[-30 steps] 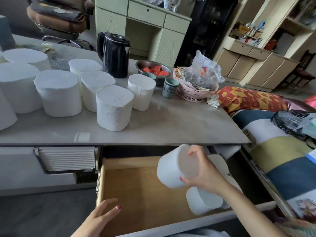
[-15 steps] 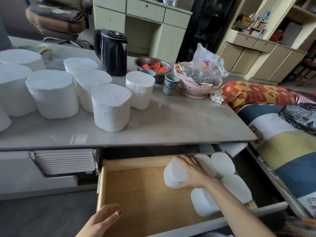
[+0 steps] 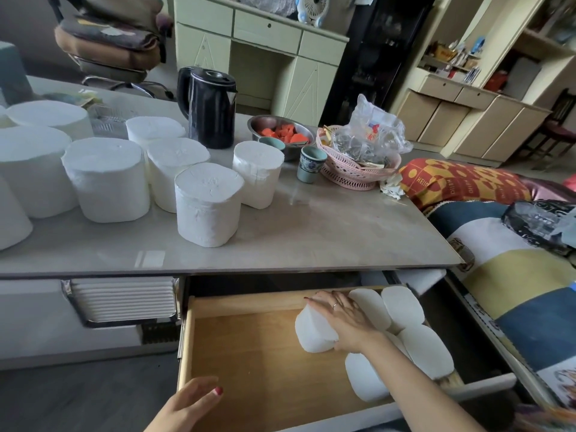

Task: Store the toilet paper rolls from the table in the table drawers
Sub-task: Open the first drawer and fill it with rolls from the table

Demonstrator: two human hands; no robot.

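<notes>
Several white toilet paper rolls stand on the grey table [image 3: 327,232]; the nearest roll [image 3: 207,208] is close to the front edge. Below the table top a wooden drawer [image 3: 249,353] is pulled out. Several rolls [image 3: 402,307] stand packed in its right part. My right hand [image 3: 343,319] lies palm-down on top of one roll [image 3: 311,333] standing on the drawer floor next to the others. My left hand [image 3: 187,406] hovers over the drawer's front left corner, fingers apart, holding nothing.
A black kettle [image 3: 207,107], a metal bowl of red pieces [image 3: 280,132], a small cup [image 3: 311,163] and a pink basket with plastic bags [image 3: 358,163] stand at the table's back. A striped sofa cover [image 3: 514,275] lies right of the drawer. A metal handle [image 3: 121,302] sits on the left drawer front.
My right hand has carried the roll down from above the drawer and set it upright on the drawer floor beside the others. My left hand has barely moved.
</notes>
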